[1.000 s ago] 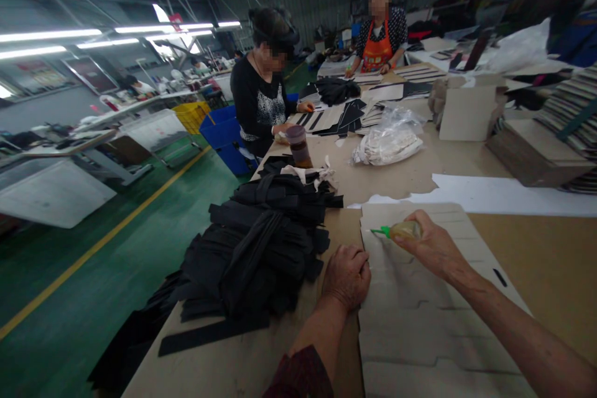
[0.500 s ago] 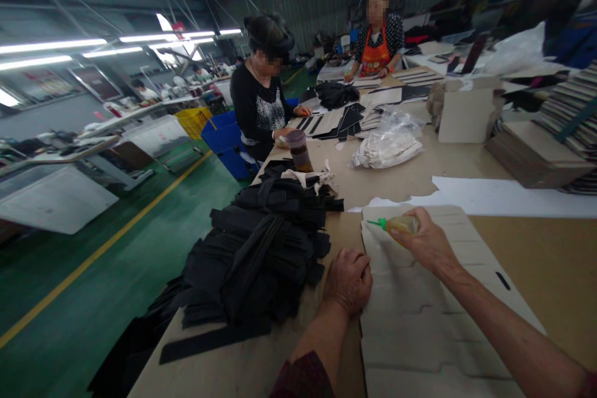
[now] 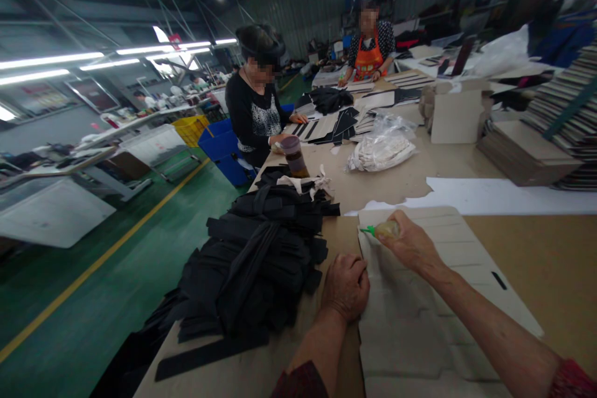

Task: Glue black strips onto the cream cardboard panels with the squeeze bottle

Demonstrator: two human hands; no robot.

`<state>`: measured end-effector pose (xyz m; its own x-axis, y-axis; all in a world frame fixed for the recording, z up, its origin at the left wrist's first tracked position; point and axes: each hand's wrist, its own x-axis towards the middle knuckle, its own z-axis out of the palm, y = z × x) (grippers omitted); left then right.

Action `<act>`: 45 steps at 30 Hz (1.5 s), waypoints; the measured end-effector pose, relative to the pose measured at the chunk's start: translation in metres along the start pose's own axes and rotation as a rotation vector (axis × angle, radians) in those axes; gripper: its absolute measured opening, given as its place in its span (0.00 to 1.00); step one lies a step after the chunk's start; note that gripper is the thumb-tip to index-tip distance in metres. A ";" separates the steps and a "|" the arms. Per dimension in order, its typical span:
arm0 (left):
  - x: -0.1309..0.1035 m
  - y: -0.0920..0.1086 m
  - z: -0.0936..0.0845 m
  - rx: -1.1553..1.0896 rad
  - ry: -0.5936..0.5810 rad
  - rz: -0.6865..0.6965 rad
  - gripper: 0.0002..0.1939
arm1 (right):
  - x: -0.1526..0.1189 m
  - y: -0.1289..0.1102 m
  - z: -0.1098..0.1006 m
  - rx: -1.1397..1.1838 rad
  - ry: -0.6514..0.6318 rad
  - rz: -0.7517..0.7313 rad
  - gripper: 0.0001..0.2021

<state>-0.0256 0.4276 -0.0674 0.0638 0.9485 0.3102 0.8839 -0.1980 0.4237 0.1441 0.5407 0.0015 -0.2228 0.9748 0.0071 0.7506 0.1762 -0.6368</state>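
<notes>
My right hand [image 3: 410, 241] is closed around a squeeze bottle [image 3: 388, 230] with yellowish contents and a green nozzle. The bottle lies nearly level, its nozzle tip pointing left at the left edge of a beige cardboard sheet [image 3: 405, 348]. Grooves or step-like edges cross this sheet, and a small dark slot shows near its right side. Against the left edge rests my left hand [image 3: 346, 289], fingers curled and pressed together; whatever they might hold is hidden. Left of that hand lies a large heap of black strips [image 3: 252, 261].
A single black strip [image 3: 209, 354] lies at the near left. Farther back stand a brownish container [image 3: 293, 157], a clear plastic bag [image 3: 382, 148] and stacked boards [image 3: 527, 152]. Two co-workers [image 3: 259, 106] work along the table. White paper [image 3: 494, 196] lies beyond the cardboard sheet.
My right hand has moved left with the squeeze bottle, bringing the nozzle tip to the sheet's left edge. My left hand stays beside the sheet. The whole view has shifted slightly.
</notes>
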 end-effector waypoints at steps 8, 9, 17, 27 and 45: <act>0.001 0.000 0.000 -0.015 0.004 -0.009 0.12 | 0.006 0.024 -0.020 -0.070 0.060 0.094 0.14; 0.001 0.000 0.000 -0.016 0.004 -0.009 0.13 | 0.006 0.023 -0.019 -0.064 0.061 0.090 0.14; 0.000 -0.002 0.001 -0.019 0.008 -0.007 0.12 | 0.007 0.024 -0.019 -0.041 0.042 0.069 0.14; 0.001 -0.002 0.002 -0.018 0.020 -0.008 0.13 | 0.007 0.028 -0.022 -0.047 0.035 0.062 0.14; 0.000 -0.003 0.003 -0.026 0.023 0.000 0.12 | 0.011 0.064 -0.049 -0.029 0.102 0.173 0.17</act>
<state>-0.0271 0.4294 -0.0712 0.0525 0.9426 0.3296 0.8715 -0.2044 0.4458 0.2199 0.5692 -0.0014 -0.0258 0.9994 -0.0213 0.7903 0.0074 -0.6127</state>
